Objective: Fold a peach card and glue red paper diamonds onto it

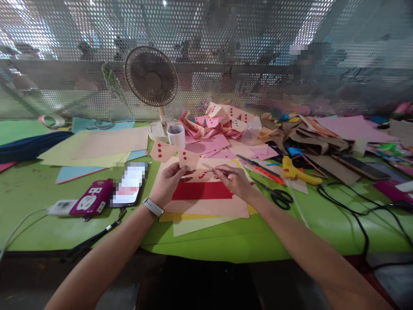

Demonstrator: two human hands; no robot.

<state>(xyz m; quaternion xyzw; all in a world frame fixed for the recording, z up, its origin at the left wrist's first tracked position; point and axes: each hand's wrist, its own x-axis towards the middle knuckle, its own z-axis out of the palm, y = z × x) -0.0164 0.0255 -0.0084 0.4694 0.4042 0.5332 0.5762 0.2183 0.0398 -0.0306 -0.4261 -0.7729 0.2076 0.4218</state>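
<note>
Covering most of the foreground, a green worktop (pixel 322 241) is strewn with paper and tools. At its middle, a red strip (pixel 201 191) is laid on stacked peach sheets (pixel 206 208). Of the hands, the left hand (pixel 171 178) is nearly closed, a diamond-marked paper (pixel 191 160) being pinched at its lower edge; by the closed right hand (pixel 231 178), a slim tool (pixel 230 172) is gripped beside tiny red pieces (pixel 202 175).

The tabletop (pixel 29 181) is lime green. Near the middle, a plain deep-red strip (pixel 200 191) crosses a pale peach sheet (pixel 206 208); the peach card (pixel 194 160) just beyond bears red diamonds. Right, the glue gun (pixel 297 173) is yellow; far left of centre, the cup (pixel 176 140) is white.
</note>
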